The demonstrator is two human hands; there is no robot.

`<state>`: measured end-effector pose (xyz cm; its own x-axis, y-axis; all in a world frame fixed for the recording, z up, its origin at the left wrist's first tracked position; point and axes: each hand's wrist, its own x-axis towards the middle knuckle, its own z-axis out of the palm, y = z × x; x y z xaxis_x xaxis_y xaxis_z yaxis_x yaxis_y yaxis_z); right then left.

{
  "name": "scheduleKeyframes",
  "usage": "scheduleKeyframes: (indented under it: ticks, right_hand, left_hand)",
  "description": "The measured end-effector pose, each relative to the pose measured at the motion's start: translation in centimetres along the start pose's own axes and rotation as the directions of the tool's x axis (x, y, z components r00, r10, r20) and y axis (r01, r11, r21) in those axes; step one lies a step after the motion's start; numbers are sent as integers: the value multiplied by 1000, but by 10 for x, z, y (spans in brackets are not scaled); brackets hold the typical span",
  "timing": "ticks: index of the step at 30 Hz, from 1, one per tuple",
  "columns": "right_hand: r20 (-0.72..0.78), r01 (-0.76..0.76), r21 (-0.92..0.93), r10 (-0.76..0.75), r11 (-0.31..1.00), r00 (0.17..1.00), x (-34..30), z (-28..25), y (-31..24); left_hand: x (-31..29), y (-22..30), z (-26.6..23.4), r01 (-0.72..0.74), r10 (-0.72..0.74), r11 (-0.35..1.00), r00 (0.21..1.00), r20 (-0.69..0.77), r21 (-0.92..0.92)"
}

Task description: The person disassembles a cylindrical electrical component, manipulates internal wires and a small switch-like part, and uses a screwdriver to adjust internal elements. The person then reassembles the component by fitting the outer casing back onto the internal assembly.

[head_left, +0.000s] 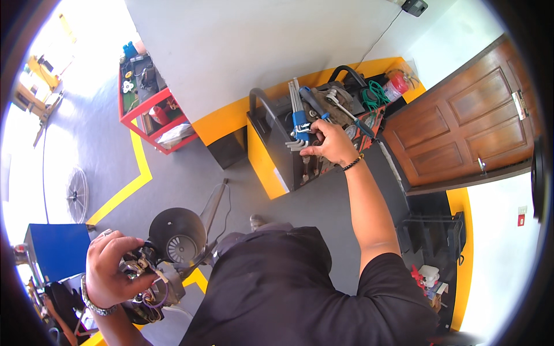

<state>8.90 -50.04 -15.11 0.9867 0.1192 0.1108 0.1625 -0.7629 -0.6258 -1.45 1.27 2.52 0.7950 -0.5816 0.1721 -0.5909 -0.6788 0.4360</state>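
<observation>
My right hand [332,143] reaches out over a tool cart [266,153] and pinches a set of hex keys [299,109] in a blue holder. The long silver arms point away from me, the short bent ends toward me. Beside the set, on the cart top, lie a blue-handled tool [313,102] and a ratchet wrench [340,108]. At lower left, my left hand [112,266] has its fingers and thumb closed round a motor-like assembly [164,285] with loose wires. The hand hides part of it. A black round housing [178,233] with a slotted bottom sits just beyond it.
A red cart [153,118] with parts and tools stands at far left. Green cord [376,95] and a red extinguisher [396,86] are at the cart's far end. A wooden door [461,121] is at right. A round wire guard [77,195] and a blue box [57,251] are at left.
</observation>
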Motion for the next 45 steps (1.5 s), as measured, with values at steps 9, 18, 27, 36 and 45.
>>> scheduleKeyframes:
  ticks: [9,18,27,36,45]
  right_hand:
    - [-100,8,23,-6,1000,995,-15,13,8]
    - [-233,-108,74,122,991,965,-16,24,-15]
    - [-334,-177,69,190,982,923,-24,37,-37]
    - [-311,6,-99,-37,995,950,-19,32,-33]
    - [-54,-390,152,401,908,914,-26,18,-34]
  left_hand:
    - [2,2,2,-5,5,1000,1000,-12,-3]
    - [1,3,0,-20,20,1000,1000,5,-2]
    - [4,1,0,-53,54,998,998,16,-38]
    - [3,1,-2,-53,55,997,998,26,-56]
    - [6,1,-2,-49,51,995,998,22,-83]
